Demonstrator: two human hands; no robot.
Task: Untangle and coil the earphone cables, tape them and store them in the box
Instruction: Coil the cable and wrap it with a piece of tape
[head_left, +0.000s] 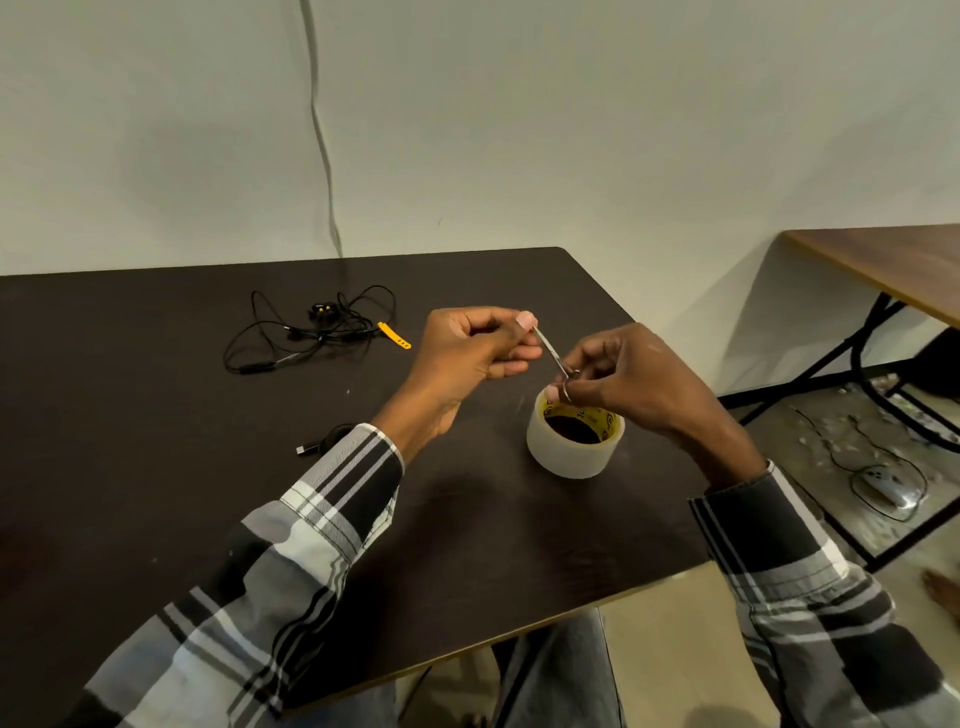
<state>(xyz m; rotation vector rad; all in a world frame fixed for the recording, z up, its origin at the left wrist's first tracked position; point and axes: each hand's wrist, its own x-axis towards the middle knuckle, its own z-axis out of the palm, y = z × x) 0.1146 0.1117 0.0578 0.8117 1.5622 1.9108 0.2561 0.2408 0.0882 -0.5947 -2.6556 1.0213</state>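
**Tape being cut, cables barely started**

Both hands work above the tape roll (574, 441) at 3 o'clock on the bench (156, 467). The left hand (467, 353) pinches a strip of tape (540, 340); the right hand (623, 379) grips small scissors (563, 376). The earphones (311, 332) lie tangled at 11 o'clock. 1 coiled cable (327, 441) rests at 8 o'clock. No box shows.

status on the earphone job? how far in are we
Early. Done: possibly one cable; a dark coil lies by the left sleeve, taping not visible. In hand: the left hand and right hand hold small scissors above the tape roll; whether tape is being cut is unclear. Left: the black earphones still lie tangled at the far side of the table, untaped. No box in view.
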